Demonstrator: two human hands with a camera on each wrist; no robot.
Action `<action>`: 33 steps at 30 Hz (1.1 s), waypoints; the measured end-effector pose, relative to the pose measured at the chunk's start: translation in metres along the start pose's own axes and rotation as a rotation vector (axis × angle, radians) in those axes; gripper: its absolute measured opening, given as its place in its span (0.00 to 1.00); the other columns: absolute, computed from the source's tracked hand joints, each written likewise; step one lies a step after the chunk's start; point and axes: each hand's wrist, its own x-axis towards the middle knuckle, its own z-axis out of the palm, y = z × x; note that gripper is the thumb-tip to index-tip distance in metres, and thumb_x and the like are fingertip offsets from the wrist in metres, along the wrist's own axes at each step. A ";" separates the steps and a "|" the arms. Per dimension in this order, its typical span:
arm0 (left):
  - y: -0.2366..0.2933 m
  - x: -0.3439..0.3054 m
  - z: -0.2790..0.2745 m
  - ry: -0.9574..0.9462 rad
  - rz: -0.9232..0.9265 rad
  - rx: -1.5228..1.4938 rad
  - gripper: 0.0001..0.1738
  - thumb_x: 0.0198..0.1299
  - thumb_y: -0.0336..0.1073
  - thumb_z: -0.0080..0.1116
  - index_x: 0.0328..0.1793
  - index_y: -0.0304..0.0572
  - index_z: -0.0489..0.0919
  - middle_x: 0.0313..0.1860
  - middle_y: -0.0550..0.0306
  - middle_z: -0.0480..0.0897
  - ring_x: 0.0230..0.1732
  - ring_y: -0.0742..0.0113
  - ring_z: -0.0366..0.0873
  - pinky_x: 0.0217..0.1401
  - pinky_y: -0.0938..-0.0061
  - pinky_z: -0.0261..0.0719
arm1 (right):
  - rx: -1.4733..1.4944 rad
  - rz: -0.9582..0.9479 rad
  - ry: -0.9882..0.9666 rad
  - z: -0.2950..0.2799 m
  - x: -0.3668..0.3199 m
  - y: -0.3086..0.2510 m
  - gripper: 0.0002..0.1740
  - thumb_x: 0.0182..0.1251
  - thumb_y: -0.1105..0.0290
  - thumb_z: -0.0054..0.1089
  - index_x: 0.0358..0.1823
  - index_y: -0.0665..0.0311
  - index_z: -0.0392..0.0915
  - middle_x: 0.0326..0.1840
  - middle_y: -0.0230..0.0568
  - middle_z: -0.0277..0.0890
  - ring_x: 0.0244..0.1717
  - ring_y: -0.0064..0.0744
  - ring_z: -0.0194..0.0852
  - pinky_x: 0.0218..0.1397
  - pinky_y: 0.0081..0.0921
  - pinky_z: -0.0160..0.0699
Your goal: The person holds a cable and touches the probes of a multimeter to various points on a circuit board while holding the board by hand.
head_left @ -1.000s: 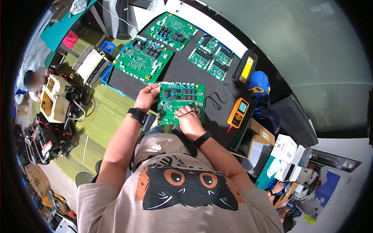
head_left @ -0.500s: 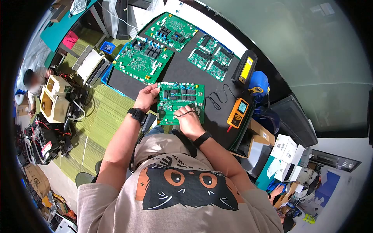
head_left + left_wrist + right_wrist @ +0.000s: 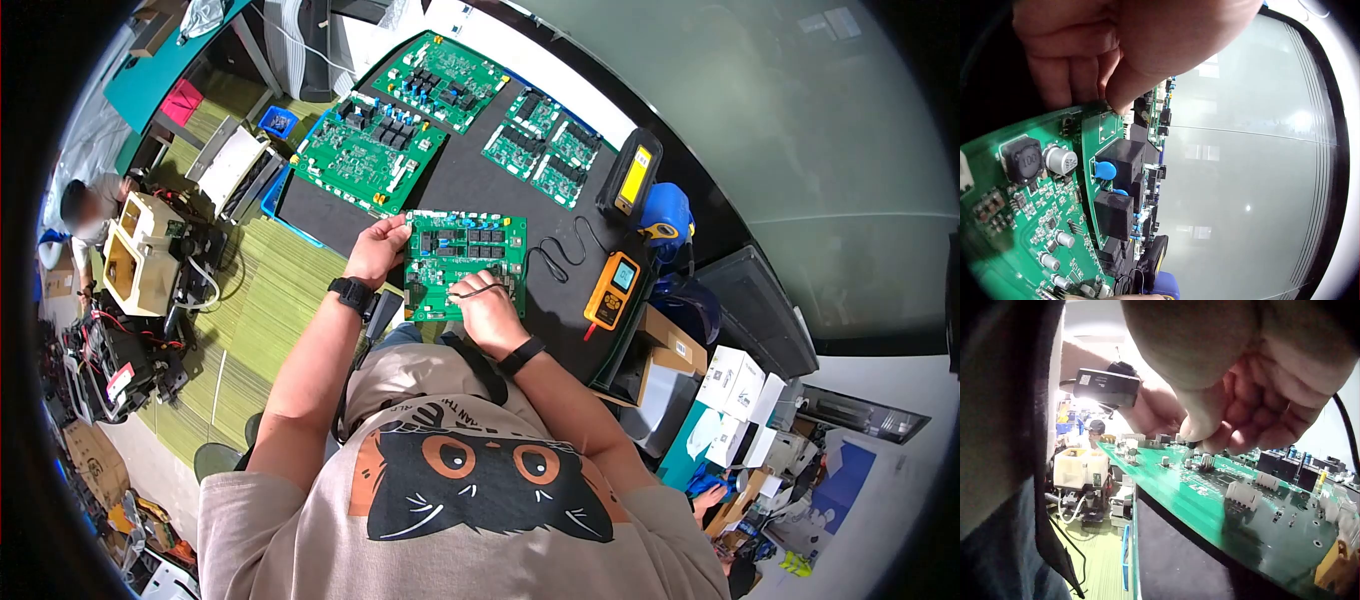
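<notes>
A green circuit board (image 3: 430, 275) with black relays and blue components is held in front of my body, near the table's front edge. My left hand (image 3: 375, 252) pinches its upper left corner, thumb on the top face in the left wrist view. Over the board's lower part, my right hand (image 3: 490, 318) pinches a small dark probe tip (image 3: 1191, 447) among the components; most of the probe is hidden by the fingers. A black cable (image 3: 550, 265) crosses that hand and lies on the table, running towards an orange meter (image 3: 612, 290) with a lit screen.
Two large green boards (image 3: 370, 155) lie at the back left of the dark table (image 3: 465, 180), with several small boards (image 3: 515, 150) behind. A black case with a yellow label (image 3: 633, 180) and a blue device (image 3: 665, 215) stand right. Another person (image 3: 95, 210) is at far left.
Both my hands and the board stay almost in place. At far left, the other person's arm has reached down; a far hand at lower right has shifted slightly.
</notes>
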 end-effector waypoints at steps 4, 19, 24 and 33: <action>0.000 0.000 0.000 0.012 0.002 0.002 0.16 0.72 0.31 0.49 0.63 0.38 0.74 0.53 0.59 0.82 0.50 0.70 0.81 0.55 0.74 0.81 | 0.033 0.020 0.020 -0.005 0.001 -0.003 0.05 0.56 0.74 0.55 0.33 0.61 0.78 0.35 0.39 0.74 0.44 0.41 0.71 0.50 0.35 0.72; 0.003 -0.003 0.003 0.009 0.005 0.013 0.16 0.72 0.32 0.49 0.64 0.39 0.74 0.53 0.61 0.82 0.50 0.71 0.80 0.55 0.73 0.80 | 0.049 0.050 0.002 -0.009 0.002 -0.002 0.07 0.55 0.75 0.53 0.31 0.62 0.81 0.37 0.38 0.77 0.44 0.41 0.72 0.50 0.34 0.73; 0.000 -0.001 0.001 0.007 -0.004 0.003 0.16 0.72 0.32 0.50 0.64 0.40 0.74 0.53 0.61 0.82 0.50 0.71 0.80 0.56 0.73 0.80 | 0.043 0.002 -0.025 -0.010 0.001 0.002 0.05 0.57 0.75 0.57 0.33 0.65 0.81 0.40 0.40 0.80 0.47 0.43 0.73 0.53 0.36 0.73; -0.002 0.002 -0.001 0.019 -0.001 -0.014 0.16 0.70 0.32 0.53 0.62 0.40 0.75 0.51 0.61 0.82 0.49 0.71 0.80 0.54 0.72 0.80 | 0.045 0.020 0.007 -0.008 0.003 -0.001 0.06 0.56 0.75 0.54 0.30 0.63 0.81 0.36 0.37 0.77 0.44 0.41 0.71 0.50 0.34 0.72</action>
